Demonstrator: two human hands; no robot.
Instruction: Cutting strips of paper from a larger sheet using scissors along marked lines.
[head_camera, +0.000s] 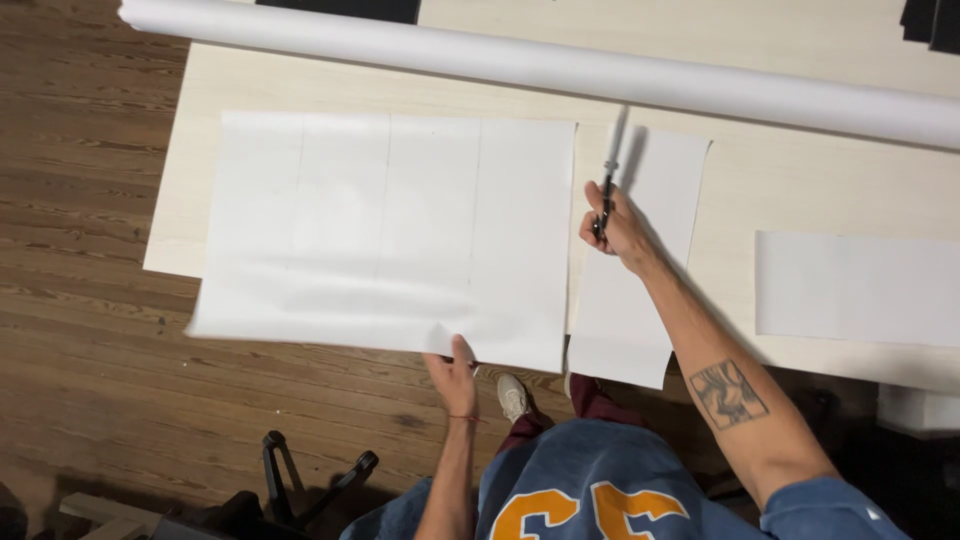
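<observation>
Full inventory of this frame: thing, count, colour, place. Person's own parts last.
large paper sheet: 1, white, faint vertical lines, table's left part, overhanging the near edge
narrow paper strip: 1, white, right of the large sheet
paper piece: 1, white, table's right side
paper roll: 1, white, along the table's far side
scissors: 1, dark handles, above the strip
table: 1, pale wood
floor: dark wood planks, left
chair base: 1, black, bottom left
shoe: 1, white, below the table edge
left hand: grips the large sheet's near edge
right hand: holds the scissors
</observation>
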